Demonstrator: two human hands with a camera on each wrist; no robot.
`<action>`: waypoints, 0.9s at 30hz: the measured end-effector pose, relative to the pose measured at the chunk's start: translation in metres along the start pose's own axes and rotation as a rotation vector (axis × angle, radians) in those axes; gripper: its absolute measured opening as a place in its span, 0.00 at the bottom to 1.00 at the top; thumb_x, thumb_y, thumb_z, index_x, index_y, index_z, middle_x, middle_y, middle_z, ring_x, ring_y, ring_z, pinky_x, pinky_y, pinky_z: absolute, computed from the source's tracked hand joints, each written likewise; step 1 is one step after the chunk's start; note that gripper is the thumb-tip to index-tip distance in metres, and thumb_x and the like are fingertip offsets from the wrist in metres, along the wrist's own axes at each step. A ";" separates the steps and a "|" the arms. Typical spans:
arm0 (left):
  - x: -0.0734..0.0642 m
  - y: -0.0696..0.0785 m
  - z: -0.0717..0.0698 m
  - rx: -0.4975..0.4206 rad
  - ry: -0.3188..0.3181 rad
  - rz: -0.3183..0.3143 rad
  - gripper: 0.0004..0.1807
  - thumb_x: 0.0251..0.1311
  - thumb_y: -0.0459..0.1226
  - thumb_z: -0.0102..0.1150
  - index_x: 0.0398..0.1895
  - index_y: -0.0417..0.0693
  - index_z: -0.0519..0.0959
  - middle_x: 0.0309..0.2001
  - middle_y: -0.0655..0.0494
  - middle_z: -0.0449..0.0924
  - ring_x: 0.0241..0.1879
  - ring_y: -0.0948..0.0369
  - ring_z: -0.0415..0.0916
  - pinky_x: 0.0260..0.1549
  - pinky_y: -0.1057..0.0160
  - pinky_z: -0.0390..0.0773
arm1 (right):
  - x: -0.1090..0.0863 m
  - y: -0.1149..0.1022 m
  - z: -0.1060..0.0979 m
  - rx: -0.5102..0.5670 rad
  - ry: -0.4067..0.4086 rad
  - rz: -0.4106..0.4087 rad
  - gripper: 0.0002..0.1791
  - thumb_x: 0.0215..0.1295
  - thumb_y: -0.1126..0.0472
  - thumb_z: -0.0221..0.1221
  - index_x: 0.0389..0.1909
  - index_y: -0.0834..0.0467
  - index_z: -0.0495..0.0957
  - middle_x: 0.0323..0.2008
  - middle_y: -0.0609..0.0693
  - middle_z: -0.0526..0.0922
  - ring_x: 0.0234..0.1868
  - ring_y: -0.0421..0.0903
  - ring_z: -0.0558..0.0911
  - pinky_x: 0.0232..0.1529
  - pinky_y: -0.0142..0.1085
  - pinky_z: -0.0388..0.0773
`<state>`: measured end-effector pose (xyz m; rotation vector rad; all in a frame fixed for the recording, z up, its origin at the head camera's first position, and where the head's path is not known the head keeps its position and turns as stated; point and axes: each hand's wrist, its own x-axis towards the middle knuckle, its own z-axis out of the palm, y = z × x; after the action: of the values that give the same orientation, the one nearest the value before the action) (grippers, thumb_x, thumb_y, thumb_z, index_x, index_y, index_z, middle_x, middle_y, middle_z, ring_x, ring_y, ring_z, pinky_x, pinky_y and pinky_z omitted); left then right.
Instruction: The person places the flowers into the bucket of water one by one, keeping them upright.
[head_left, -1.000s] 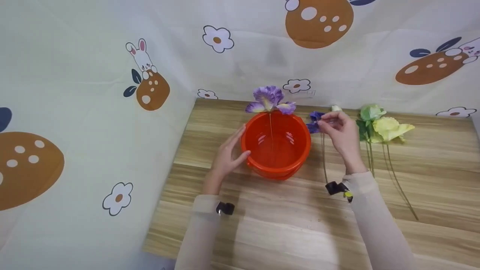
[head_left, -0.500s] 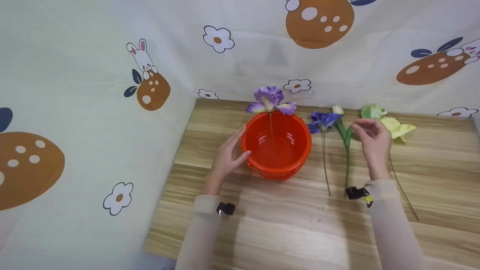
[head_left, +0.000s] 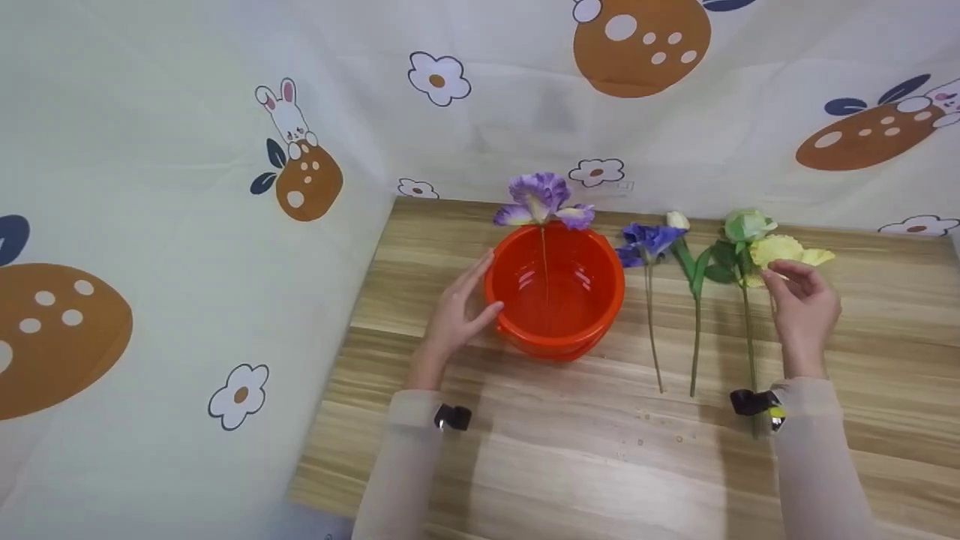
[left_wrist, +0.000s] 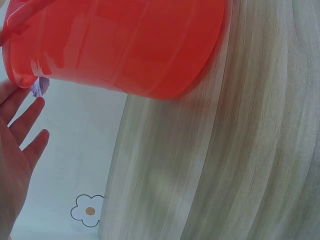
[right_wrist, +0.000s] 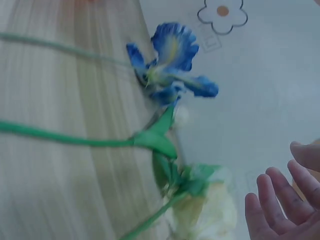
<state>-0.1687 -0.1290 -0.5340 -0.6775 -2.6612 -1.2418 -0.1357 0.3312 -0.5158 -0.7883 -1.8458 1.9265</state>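
Observation:
A red bucket point(head_left: 553, 341) stands on the wooden table with one purple iris point(head_left: 538, 196) leaning in it, bloom above the far rim. My left hand point(head_left: 451, 311) rests against the bucket's left side, fingers extended and thumb at the rim; the left wrist view shows the bucket wall point(left_wrist: 135, 45) from the side. My right hand point(head_left: 806, 311) hovers by the yellow flower point(head_left: 780, 251) at the right, partly covering it. Fingers of that hand point(right_wrist: 285, 205) are loosely bent and hold nothing in the right wrist view.
Right of the bucket lie a blue iris point(head_left: 649, 241), a white tulip bud point(head_left: 677, 220) with green leaves and a pale green rose point(head_left: 748, 225), stems toward the front. A printed cloth point(head_left: 495, 112) hangs behind the table point(head_left: 570, 450). Small droplets dot the wood.
My right hand has moved rightward from the blue iris, past the tulip and the green rose, to the yellow flower. My left hand and the bucket have stayed put.

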 end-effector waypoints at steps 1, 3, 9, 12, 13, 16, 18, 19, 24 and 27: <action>0.000 0.000 0.000 0.001 0.000 0.004 0.40 0.56 0.42 0.63 0.72 0.62 0.56 0.72 0.70 0.52 0.71 0.60 0.54 0.67 0.50 0.58 | 0.002 0.003 -0.003 0.018 0.012 0.012 0.14 0.51 0.67 0.68 0.41 0.61 0.81 0.33 0.41 0.85 0.33 0.34 0.81 0.35 0.19 0.75; 0.000 0.000 0.000 0.003 0.000 0.011 0.40 0.56 0.42 0.63 0.72 0.61 0.56 0.72 0.69 0.52 0.71 0.60 0.54 0.67 0.50 0.58 | 0.005 0.008 -0.010 0.041 0.034 0.034 0.16 0.49 0.66 0.69 0.41 0.60 0.81 0.34 0.42 0.85 0.34 0.34 0.81 0.36 0.18 0.75; 0.001 -0.001 0.001 0.021 -0.002 0.010 0.40 0.57 0.43 0.62 0.72 0.62 0.57 0.72 0.65 0.54 0.70 0.59 0.56 0.66 0.48 0.61 | 0.011 0.022 -0.029 0.050 0.076 0.086 0.19 0.48 0.65 0.70 0.44 0.59 0.81 0.35 0.41 0.84 0.36 0.35 0.81 0.38 0.17 0.74; 0.001 -0.001 0.000 0.034 0.002 0.018 0.40 0.57 0.43 0.62 0.72 0.61 0.57 0.72 0.62 0.56 0.70 0.60 0.56 0.65 0.48 0.62 | 0.013 0.028 -0.036 0.051 0.090 0.119 0.18 0.49 0.66 0.69 0.44 0.59 0.80 0.34 0.41 0.84 0.35 0.34 0.80 0.36 0.18 0.75; 0.001 -0.001 0.000 0.038 0.003 0.021 0.40 0.56 0.43 0.62 0.72 0.61 0.57 0.72 0.61 0.56 0.70 0.61 0.56 0.65 0.49 0.62 | 0.014 0.029 -0.038 0.047 0.094 0.132 0.17 0.50 0.67 0.69 0.43 0.59 0.80 0.34 0.41 0.84 0.35 0.34 0.80 0.34 0.18 0.76; 0.001 -0.001 0.000 0.042 0.002 0.026 0.40 0.56 0.43 0.62 0.72 0.60 0.57 0.72 0.59 0.56 0.70 0.61 0.56 0.65 0.49 0.62 | 0.016 0.035 -0.044 0.051 0.096 0.173 0.16 0.51 0.68 0.68 0.42 0.58 0.79 0.33 0.40 0.84 0.33 0.33 0.80 0.29 0.19 0.76; 0.001 -0.001 0.000 0.034 -0.001 0.028 0.40 0.56 0.42 0.62 0.72 0.60 0.56 0.72 0.58 0.56 0.70 0.61 0.56 0.66 0.50 0.61 | 0.017 0.038 -0.048 0.047 0.089 0.195 0.15 0.52 0.69 0.67 0.42 0.58 0.79 0.32 0.40 0.83 0.32 0.33 0.80 0.27 0.19 0.77; 0.001 -0.001 0.000 0.030 -0.002 0.029 0.40 0.56 0.42 0.62 0.72 0.60 0.56 0.72 0.58 0.56 0.70 0.61 0.55 0.66 0.50 0.61 | 0.017 0.040 -0.050 0.045 0.082 0.206 0.15 0.52 0.69 0.66 0.42 0.58 0.79 0.32 0.40 0.83 0.32 0.33 0.80 0.26 0.20 0.77; 0.001 -0.001 0.001 0.025 -0.007 0.027 0.40 0.57 0.42 0.62 0.72 0.60 0.56 0.72 0.58 0.55 0.70 0.59 0.55 0.65 0.49 0.62 | 0.019 0.049 -0.058 0.024 0.031 0.247 0.17 0.53 0.68 0.66 0.44 0.58 0.77 0.31 0.38 0.83 0.31 0.31 0.81 0.25 0.21 0.78; 0.001 -0.002 0.001 0.036 -0.009 0.026 0.40 0.57 0.43 0.62 0.72 0.60 0.56 0.72 0.58 0.55 0.70 0.57 0.56 0.65 0.49 0.61 | 0.021 0.054 -0.062 -0.014 0.000 0.256 0.17 0.53 0.67 0.67 0.44 0.58 0.77 0.28 0.36 0.82 0.30 0.30 0.80 0.27 0.20 0.78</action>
<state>-0.1701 -0.1291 -0.5353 -0.7120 -2.6659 -1.1846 -0.1076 0.3881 -0.5715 -1.0752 -1.8346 2.0657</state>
